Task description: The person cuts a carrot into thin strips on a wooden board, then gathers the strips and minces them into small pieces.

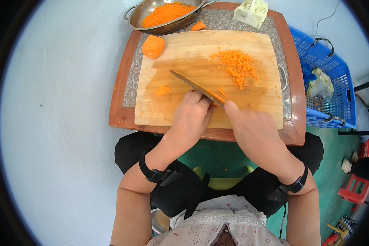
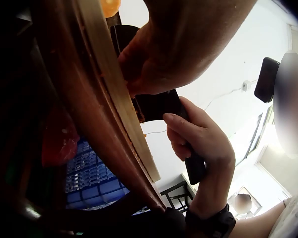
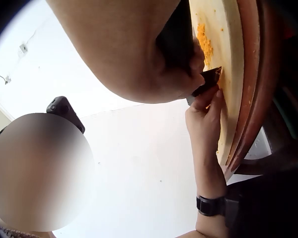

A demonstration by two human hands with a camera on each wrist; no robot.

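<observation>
My right hand [image 1: 254, 125] grips the dark handle [image 2: 194, 166] of a wide-bladed knife [image 1: 196, 87], whose blade slants up and left over the wooden board [image 1: 205, 45]. Beside the blade, my left hand [image 1: 191, 112] has bent fingers and holds a small carrot piece [image 1: 214, 105], mostly hidden by the fingers and blade. Thin carrot strips [image 1: 221, 91] lie just past the blade. Chopped carrot [image 1: 238, 65] is spread on the board's upper right. A flat carrot piece [image 1: 162, 90] lies left of the knife, and a peeled carrot chunk [image 1: 153, 46] at the upper left corner.
A metal pan [image 1: 151, 30] of shredded carrot stands at the table's back left, near a carrot end [image 1: 198, 26]. A pale package [image 1: 251, 13] is at the back right. Right of the table [image 1: 119, 98] stands a blue basket [image 1: 334, 65]; a red stool [image 1: 354, 189] is farther off.
</observation>
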